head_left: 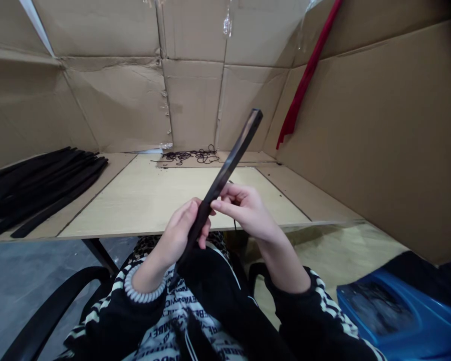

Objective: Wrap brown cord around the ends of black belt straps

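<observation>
A long, flat black strip (231,163) rises at a slant from my lap towards the upper right, over the near edge of the pale wooden table (143,200). My left hand (182,233) is wrapped round its lower part. My right hand (244,208) sits just right of the strip, fingers pinched together against its middle, and a thin dark thread hangs down from them.
A pile of several similar black strips (41,188) lies at the left of the table. A tangle of dark cord (190,156) lies at the back. Cardboard walls enclose the table, with a red strip (304,82) hanging at right. A blue bin (402,311) stands lower right, and a black chair arm (52,311) lower left.
</observation>
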`<state>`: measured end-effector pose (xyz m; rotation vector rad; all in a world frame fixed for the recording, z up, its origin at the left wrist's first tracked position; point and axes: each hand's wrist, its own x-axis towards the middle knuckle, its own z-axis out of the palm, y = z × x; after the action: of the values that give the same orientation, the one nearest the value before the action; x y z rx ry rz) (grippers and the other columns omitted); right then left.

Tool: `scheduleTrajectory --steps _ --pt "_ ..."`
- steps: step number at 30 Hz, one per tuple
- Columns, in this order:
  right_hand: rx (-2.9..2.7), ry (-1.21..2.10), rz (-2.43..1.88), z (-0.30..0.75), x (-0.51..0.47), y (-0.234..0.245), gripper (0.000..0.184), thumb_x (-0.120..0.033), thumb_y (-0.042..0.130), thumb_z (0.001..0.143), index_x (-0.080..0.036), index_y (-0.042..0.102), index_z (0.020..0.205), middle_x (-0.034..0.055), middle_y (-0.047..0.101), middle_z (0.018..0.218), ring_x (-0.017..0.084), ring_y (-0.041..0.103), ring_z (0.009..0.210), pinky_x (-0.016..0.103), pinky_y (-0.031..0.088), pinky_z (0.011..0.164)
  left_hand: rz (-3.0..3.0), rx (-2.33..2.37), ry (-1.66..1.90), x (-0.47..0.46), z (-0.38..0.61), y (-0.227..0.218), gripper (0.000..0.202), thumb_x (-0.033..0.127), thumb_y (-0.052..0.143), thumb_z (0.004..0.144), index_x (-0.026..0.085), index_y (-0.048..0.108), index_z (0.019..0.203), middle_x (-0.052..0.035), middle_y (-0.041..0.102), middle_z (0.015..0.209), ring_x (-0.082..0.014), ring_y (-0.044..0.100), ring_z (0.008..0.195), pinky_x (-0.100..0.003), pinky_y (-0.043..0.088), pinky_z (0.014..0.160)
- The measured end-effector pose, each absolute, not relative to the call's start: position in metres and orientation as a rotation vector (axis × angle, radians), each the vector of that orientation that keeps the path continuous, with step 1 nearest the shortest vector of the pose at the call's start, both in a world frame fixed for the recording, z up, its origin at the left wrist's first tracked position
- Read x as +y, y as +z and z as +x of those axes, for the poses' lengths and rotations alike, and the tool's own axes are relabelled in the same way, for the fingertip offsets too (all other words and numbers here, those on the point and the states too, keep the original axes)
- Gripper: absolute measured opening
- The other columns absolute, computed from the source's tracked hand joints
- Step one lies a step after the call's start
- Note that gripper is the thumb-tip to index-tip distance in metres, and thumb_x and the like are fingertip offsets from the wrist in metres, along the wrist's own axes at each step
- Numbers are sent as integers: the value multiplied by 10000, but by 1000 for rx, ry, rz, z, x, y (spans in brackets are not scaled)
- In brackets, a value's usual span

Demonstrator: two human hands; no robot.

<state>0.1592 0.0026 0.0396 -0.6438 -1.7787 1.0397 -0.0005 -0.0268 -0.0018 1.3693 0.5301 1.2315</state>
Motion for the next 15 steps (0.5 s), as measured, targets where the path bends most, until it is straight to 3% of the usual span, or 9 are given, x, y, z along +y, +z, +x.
scheduleTrajectory --steps 4,9,13,15 --pt "-1760 1071 -563 158 -1 41 154 -258 746 780 -149 641 752 -46 589 535 68 492 457 196 366 473 1477 774 1491 -36 2 4 395 507 502 929 147 620 814 1 606 718 -97 587 603 -202 478 584" --pt "-1886 1118 -511 163 -2 41 123 -263 723 810 -141 714 819 -21 614 576 84 534 518 207 386 503 1353 468 1246 -28 -6 0 450 540 497 921 137 665 812 10 597 625 -75 548 495 -184 436 491" --pt "-1972 1149 -390 166 0 38 356 -337 689 842 -169 692 1156 -25 606 607 95 503 535 233 378 514 1372 365 999 -10 -13 -1 529 597 511 878 117 678 733 -5 566 505 -85 495 373 -204 393 391" --pt "-1996 1090 -364 166 2 36 398 -368 692 836 -175 684 1184 -38 566 584 91 469 514 235 361 493 1376 332 916 -1 -14 -2 548 632 524 843 122 667 704 -11 557 465 -93 461 319 -217 375 345"
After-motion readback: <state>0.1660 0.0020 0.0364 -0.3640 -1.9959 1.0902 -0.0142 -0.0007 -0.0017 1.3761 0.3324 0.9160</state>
